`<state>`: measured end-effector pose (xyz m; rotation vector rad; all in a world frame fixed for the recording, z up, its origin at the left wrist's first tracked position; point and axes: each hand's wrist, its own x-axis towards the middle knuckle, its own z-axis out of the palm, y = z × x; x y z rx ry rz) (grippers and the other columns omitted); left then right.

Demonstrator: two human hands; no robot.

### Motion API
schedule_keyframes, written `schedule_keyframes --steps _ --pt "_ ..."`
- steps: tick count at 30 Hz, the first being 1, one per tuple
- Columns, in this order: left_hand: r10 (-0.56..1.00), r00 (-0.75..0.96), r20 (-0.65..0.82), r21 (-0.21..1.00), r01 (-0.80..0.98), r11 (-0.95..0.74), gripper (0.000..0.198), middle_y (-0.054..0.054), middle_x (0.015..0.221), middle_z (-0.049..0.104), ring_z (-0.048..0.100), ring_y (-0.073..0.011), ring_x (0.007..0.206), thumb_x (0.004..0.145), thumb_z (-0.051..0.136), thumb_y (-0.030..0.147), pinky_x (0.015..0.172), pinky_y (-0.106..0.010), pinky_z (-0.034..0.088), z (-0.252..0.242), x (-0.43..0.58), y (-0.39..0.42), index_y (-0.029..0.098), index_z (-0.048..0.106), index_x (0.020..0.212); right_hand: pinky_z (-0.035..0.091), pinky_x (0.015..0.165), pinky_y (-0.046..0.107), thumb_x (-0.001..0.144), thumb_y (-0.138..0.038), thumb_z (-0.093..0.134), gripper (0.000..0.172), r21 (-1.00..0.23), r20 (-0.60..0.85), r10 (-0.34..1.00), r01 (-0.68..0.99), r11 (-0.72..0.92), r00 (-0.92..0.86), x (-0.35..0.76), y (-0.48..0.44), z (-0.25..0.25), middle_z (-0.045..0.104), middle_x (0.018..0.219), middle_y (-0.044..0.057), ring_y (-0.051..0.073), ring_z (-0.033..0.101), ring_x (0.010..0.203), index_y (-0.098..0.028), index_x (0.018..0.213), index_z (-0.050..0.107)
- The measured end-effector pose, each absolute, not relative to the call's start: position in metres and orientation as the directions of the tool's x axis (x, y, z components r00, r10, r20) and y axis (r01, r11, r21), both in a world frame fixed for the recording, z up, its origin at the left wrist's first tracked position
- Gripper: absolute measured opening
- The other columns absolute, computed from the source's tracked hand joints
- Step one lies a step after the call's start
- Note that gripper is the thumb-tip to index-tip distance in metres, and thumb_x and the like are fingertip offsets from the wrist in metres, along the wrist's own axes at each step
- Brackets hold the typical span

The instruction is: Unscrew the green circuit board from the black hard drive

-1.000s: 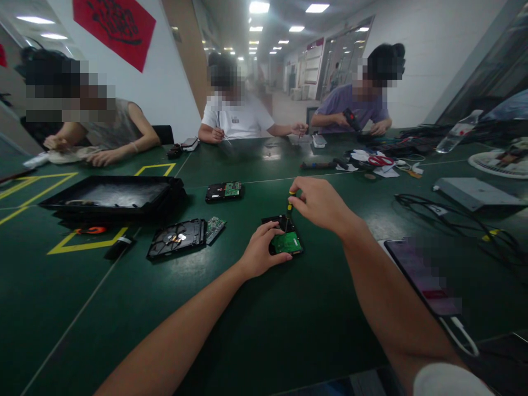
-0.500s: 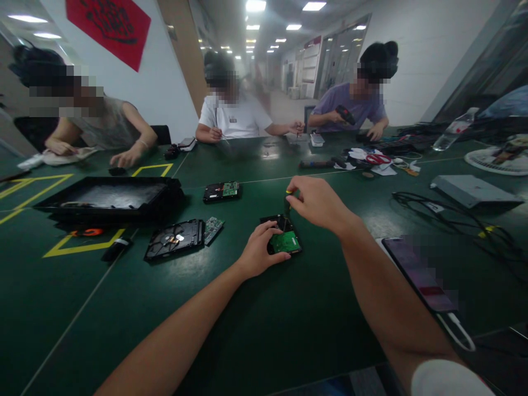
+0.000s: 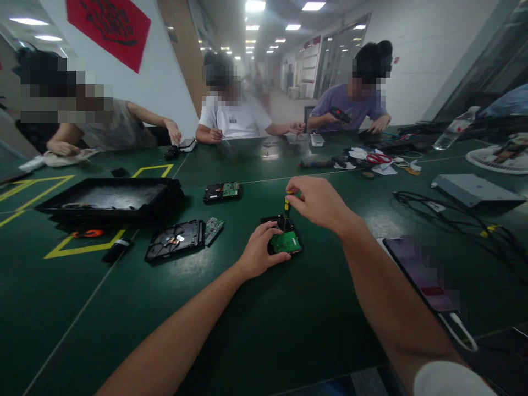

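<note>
A hard drive with a green circuit board (image 3: pixel 289 242) lies on the green table (image 3: pixel 231 330). My left hand (image 3: pixel 260 250) grips its left side, fingers over the far part and thumb along the near edge. Above the drive, my right hand (image 3: pixel 315 201) pinches the top of a small yellow and black screwdriver (image 3: pixel 287 207). The screwdriver stands upright, its shaft pointing down at the drive beside the left fingertips. Left of my hands are another drive body (image 3: pixel 175 241) and a loose circuit board (image 3: pixel 214 230). A further drive (image 3: pixel 223 191) lies beyond them.
Black trays (image 3: pixel 109 197) stand at the left. On the right are a phone (image 3: pixel 421 275), black cables (image 3: pixel 449 212) and a grey box (image 3: pixel 476 190). Three people sit across the table, near a bottle (image 3: pixel 456 129) and piled parts (image 3: pixel 375 157).
More yellow of the screwdriver handle now shows under my right fingers. The hand of the person at the far left has moved right, from a small black object to items near the table's far edge.
</note>
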<state>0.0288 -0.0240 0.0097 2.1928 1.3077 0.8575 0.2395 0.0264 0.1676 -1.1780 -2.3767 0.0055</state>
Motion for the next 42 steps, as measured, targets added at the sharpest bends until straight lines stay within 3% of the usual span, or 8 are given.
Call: schedule_keyframes --steps 4,11,21,28,35,42 --pt "0.890 0.356 0.283 0.652 0.609 -0.451 0.064 -0.012 0.159 0.050 0.044 -0.0363 0.151 0.078 0.087 0.052 0.125 -0.058 0.037 0.0092 0.0288 -0.0241 0.027 0.064 0.132 0.043 0.076 0.033 0.094 -0.022 0.068 0.008 -0.242 0.398 0.785 0.771 0.589 -0.474 0.2386 0.0252 0.1685 0.075 0.093 0.007 0.020 0.066 0.077 -0.018 0.100 0.067" --pt "0.889 0.355 0.290 0.653 0.605 -0.455 0.062 -0.012 0.158 0.051 0.044 -0.0355 0.150 0.079 0.087 0.051 0.125 -0.058 0.037 0.0115 0.0297 -0.0257 0.027 0.064 0.132 0.044 0.080 0.034 0.097 -0.027 0.065 0.008 -0.208 0.413 0.764 0.766 0.609 -0.496 0.2372 0.0252 0.1678 0.075 0.099 0.009 0.024 0.067 0.092 -0.019 0.099 0.066" --pt "0.891 0.347 0.292 0.655 0.607 -0.451 0.063 -0.012 0.158 0.051 0.045 -0.0365 0.150 0.077 0.089 0.049 0.125 -0.058 0.036 0.0102 0.0299 -0.0247 0.027 0.065 0.132 0.042 0.072 0.032 0.094 -0.023 0.068 0.007 -0.250 0.406 0.789 0.774 0.582 -0.461 0.2354 0.0226 0.1676 0.074 0.092 0.006 0.020 0.065 0.076 -0.020 0.096 0.063" --pt "0.893 0.347 0.287 0.660 0.604 -0.447 0.062 -0.013 0.158 0.051 0.045 -0.0361 0.150 0.078 0.088 0.049 0.126 -0.056 0.037 0.0140 0.0309 -0.0263 0.026 0.065 0.131 0.043 0.081 0.035 0.096 -0.025 0.065 0.007 -0.197 0.406 0.773 0.779 0.595 -0.488 0.2364 0.0236 0.1680 0.074 0.101 0.010 0.025 0.067 0.092 -0.020 0.100 0.065" --pt "0.895 0.348 0.280 0.664 0.603 -0.442 0.061 -0.014 0.158 0.050 0.043 -0.0368 0.151 0.079 0.088 0.049 0.126 -0.057 0.035 0.0149 0.0305 -0.0270 0.025 0.065 0.131 0.041 0.072 0.032 0.094 -0.023 0.067 0.007 -0.232 0.404 0.791 0.785 0.575 -0.460 0.2377 0.0245 0.1672 0.073 0.091 0.007 0.020 0.064 0.075 -0.019 0.095 0.062" --pt "0.890 0.352 0.291 0.654 0.606 -0.453 0.064 -0.013 0.158 0.050 0.044 -0.0365 0.150 0.078 0.088 0.050 0.126 -0.057 0.035 0.0103 0.0302 -0.0249 0.026 0.064 0.132 0.043 0.080 0.033 0.097 -0.026 0.065 0.007 -0.202 0.420 0.756 0.761 0.617 -0.502 0.2378 0.0255 0.1667 0.074 0.098 0.008 0.024 0.067 0.090 -0.020 0.099 0.063"
